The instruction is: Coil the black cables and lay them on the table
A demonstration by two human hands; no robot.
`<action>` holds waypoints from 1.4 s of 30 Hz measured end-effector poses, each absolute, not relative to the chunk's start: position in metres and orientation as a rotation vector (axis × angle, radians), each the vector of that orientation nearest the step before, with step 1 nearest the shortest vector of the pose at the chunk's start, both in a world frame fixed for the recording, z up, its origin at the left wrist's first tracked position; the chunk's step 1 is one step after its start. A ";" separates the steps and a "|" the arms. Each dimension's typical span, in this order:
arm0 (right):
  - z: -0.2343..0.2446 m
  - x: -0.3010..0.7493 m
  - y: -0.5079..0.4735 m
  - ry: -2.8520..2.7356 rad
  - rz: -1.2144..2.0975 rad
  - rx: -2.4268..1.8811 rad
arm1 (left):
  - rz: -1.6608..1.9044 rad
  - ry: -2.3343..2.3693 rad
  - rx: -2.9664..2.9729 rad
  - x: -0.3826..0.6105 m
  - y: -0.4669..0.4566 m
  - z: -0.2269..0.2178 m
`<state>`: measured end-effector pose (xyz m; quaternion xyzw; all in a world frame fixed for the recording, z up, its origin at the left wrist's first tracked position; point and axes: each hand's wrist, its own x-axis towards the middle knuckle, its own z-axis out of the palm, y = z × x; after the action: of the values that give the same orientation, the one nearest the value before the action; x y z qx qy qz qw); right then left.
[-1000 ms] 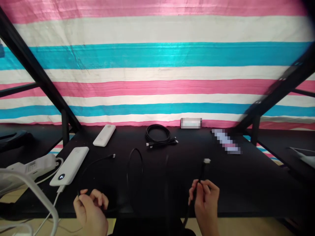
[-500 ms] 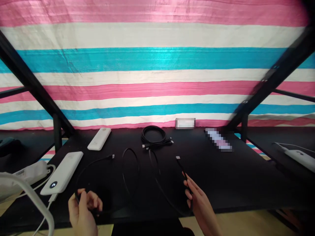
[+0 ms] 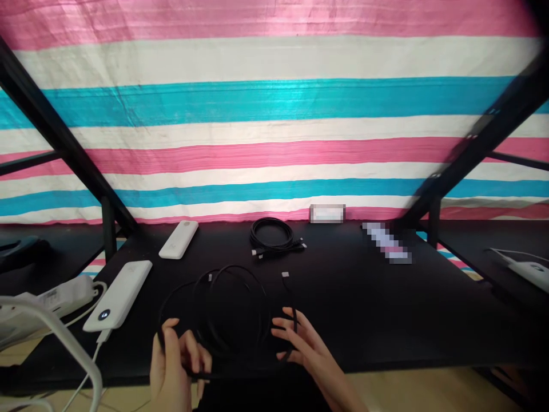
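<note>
A black cable loops loosely between my hands above the front of the black table. My left hand is closed around its left side, thumb and index finger pinching it. My right hand holds the right side, with the cable running behind its spread fingers and past the thumb. One plug with a pale metal end sticks up beyond the right fingertips. Another plug end shows among the loops on the left. The lower strands are blurred and partly hidden by my hands.
A second, coiled black cable lies farther back. Two white power banks lie at the left, beside a power strip and a white curved tube. Blurred-out objects stand at the back right. Black frame bars slope at both sides.
My hands have come closer together, the left moving right and the right moving left. Cable strands that were spread apart now form overlapping loops between them. The view has shifted slightly.
</note>
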<state>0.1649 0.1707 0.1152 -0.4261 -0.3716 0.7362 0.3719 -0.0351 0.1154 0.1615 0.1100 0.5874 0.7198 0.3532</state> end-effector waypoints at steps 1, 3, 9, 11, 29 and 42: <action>0.115 0.161 0.169 -0.978 1.903 -1.072 | 1.856 1.523 0.276 -0.031 0.114 0.162; 0.114 0.154 0.166 -0.994 1.926 -1.039 | 1.847 1.523 0.253 -0.023 0.110 0.161; 0.110 0.147 0.166 -0.836 1.886 -1.080 | 1.805 1.514 0.319 -0.026 0.102 0.145; 0.107 0.148 0.167 -0.732 1.837 -1.102 | 1.759 1.542 0.396 -0.035 0.101 0.139; 0.096 0.183 0.189 -1.554 1.159 -1.217 | 1.096 1.658 0.893 -0.063 0.131 0.098; 0.107 0.220 0.213 -1.092 1.112 -1.427 | 1.759 1.835 0.684 -0.079 0.132 0.103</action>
<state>0.2201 0.2126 0.1069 -0.5879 -0.4500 0.4582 0.4919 -0.0785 0.1320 0.1031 0.2514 0.6746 0.6467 0.2521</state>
